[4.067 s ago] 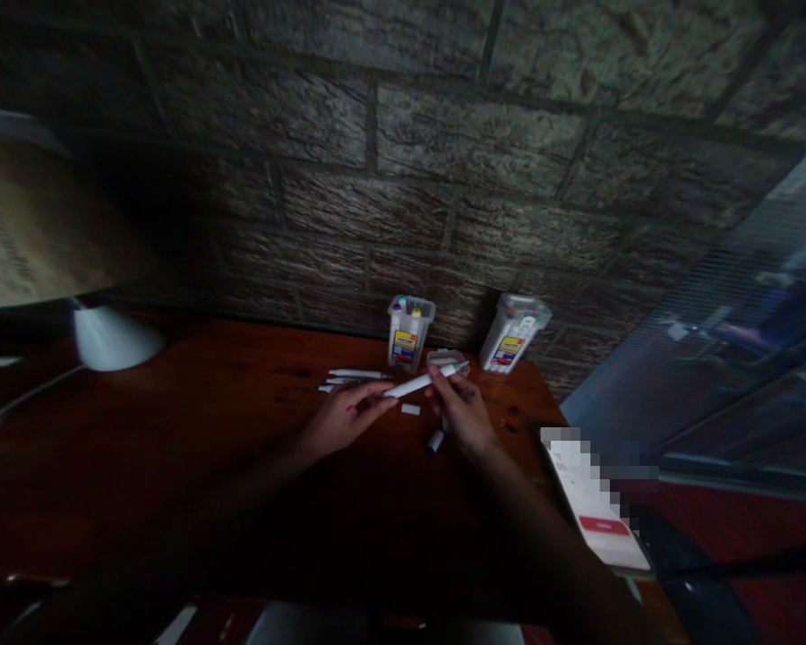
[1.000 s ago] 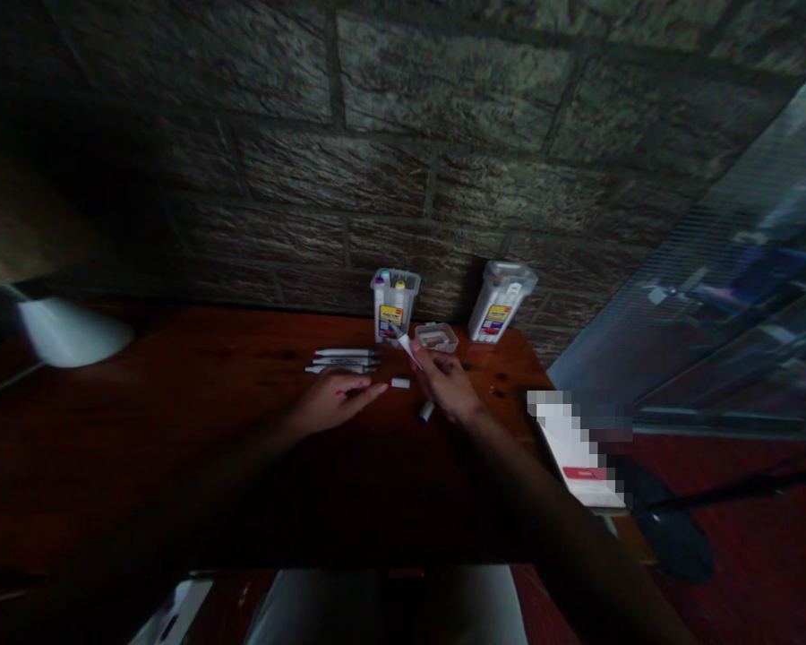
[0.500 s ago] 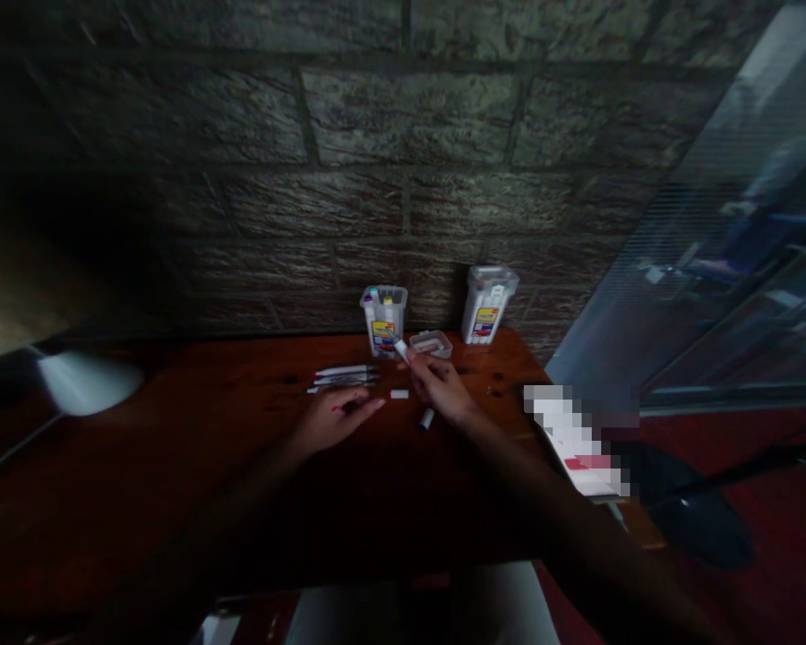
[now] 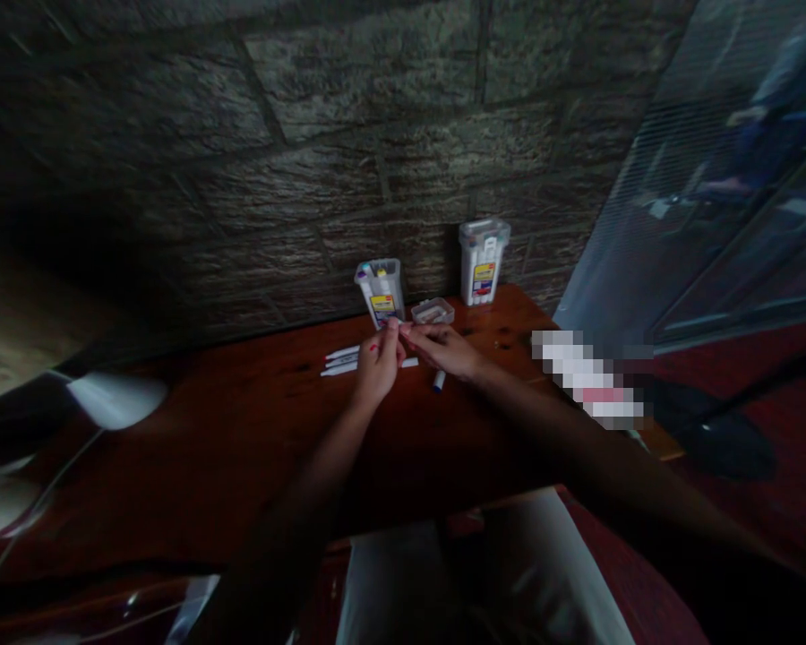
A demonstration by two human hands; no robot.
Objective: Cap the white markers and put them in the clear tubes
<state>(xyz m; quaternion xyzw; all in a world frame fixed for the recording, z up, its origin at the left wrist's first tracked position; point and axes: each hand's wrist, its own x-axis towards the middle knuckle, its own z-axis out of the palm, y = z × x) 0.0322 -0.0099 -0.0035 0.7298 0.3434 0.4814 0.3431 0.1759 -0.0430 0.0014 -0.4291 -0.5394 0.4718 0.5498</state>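
My left hand [image 4: 378, 363] and my right hand [image 4: 444, 349] meet above the wooden table [image 4: 242, 430], fingertips pinched together in front of an open clear marker box [image 4: 381, 288]. The right fingers pinch a small white marker whose tip barely shows between the two hands. My left fingers close on that same spot; what they grip is too small to name. A blue-ended marker [image 4: 438, 381] shows just below the right hand. Several white markers [image 4: 347, 360] lie on the table left of the hands.
A closed clear marker box [image 4: 484, 260] stands by the brick wall, with a loose clear lid [image 4: 433, 311] beside the open box. A white lamp [image 4: 115, 399] sits at the left. A blurred-out flat item [image 4: 591, 376] lies at the table's right edge.
My left hand has lifted off the table and moved right to meet the right hand at the marker. The camera has tilted, and the boxes now sit higher in view.
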